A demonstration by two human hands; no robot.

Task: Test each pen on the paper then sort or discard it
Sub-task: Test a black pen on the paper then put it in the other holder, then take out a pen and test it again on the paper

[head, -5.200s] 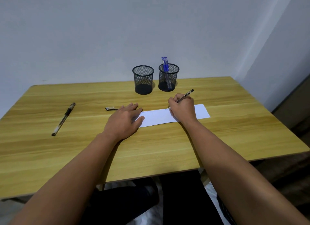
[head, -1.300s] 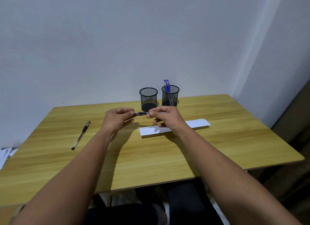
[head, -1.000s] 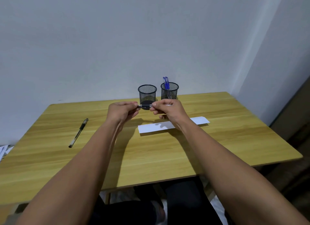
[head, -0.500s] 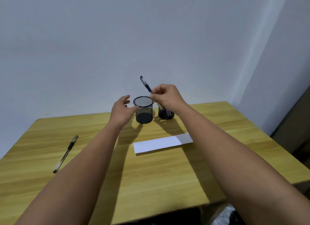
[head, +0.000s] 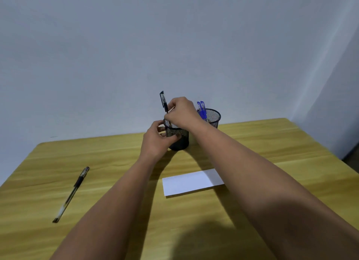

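A black pen point(head: 164, 102) is pinched upright in the right hand point(head: 181, 114), its lower end dipped inside the left mesh cup point(head: 177, 136). That cup is gripped by the left hand point(head: 156, 141), fingers curled round its wall. Two blue pens point(head: 201, 109) are seen standing in the right mesh cup point(head: 213, 117), just beside. The paper strip point(head: 192, 182) is laid flat on the wooden surface point(head: 272, 143), nearer the body. Another black pen point(head: 71, 193) is left lying well apart, far left.
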